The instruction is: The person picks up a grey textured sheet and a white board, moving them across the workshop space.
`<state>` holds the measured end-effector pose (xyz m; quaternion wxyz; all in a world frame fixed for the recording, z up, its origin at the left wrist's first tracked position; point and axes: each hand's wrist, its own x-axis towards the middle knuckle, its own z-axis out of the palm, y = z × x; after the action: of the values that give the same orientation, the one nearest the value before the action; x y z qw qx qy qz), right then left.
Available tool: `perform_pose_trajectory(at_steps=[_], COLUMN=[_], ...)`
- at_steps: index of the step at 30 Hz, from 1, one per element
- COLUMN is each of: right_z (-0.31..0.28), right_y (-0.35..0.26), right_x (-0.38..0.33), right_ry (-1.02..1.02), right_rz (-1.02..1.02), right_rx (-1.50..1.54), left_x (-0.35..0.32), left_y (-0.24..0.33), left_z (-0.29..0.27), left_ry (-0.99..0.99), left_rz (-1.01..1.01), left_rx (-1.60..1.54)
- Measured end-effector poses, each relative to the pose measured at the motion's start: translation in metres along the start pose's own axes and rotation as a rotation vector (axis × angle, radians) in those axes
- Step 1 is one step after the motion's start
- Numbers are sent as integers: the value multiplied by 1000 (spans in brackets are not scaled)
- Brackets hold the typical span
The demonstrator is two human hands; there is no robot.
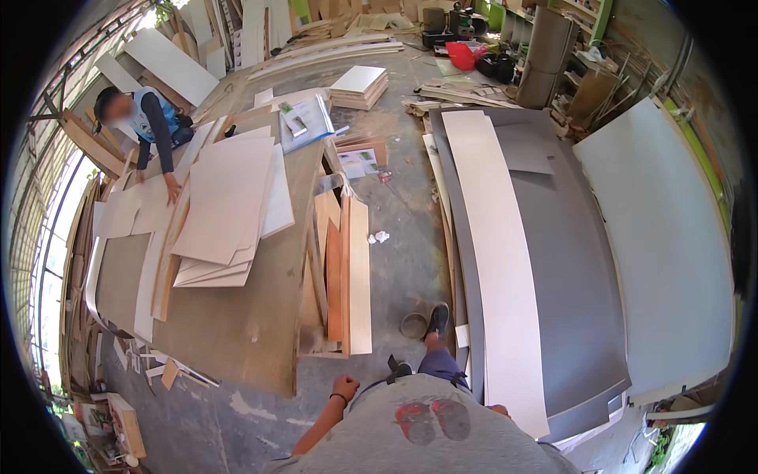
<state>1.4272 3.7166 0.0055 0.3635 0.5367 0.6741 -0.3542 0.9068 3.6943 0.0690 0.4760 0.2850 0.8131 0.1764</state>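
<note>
Nearest, the left hand hangs by the person's hip, fingers curled into a loose fist with nothing in them, a dark band on the wrist. The right hand is hidden behind the body, so I cannot tell its fingers. Just beside the left hand, a rack holds several upright boards on edge, too overlapped to count. One small round tin sits on the floor beside the person's two shoes. To the right lie one long pale board on a grey sheet. Left, the worktable carries one stack of pale panels. Farther off, another person presses a hand on a panel.
</note>
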Motion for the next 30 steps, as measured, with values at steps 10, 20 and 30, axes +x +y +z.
perform_pose_trajectory(at_steps=[10,20,30], right_z=[-248,-563,-669], right_y=[-12,4,-58], right_x=[143,232,324], right_ry=[296,325,194], right_rz=[101,90,-63], right_rx=[1149,1284,889], left_x=[129,237,381], left_y=[41,319,302], left_z=[7,4,-40], left_ry=[-314,164,-361], left_rz=[-13,28,-149], left_rx=[825,-64,584])
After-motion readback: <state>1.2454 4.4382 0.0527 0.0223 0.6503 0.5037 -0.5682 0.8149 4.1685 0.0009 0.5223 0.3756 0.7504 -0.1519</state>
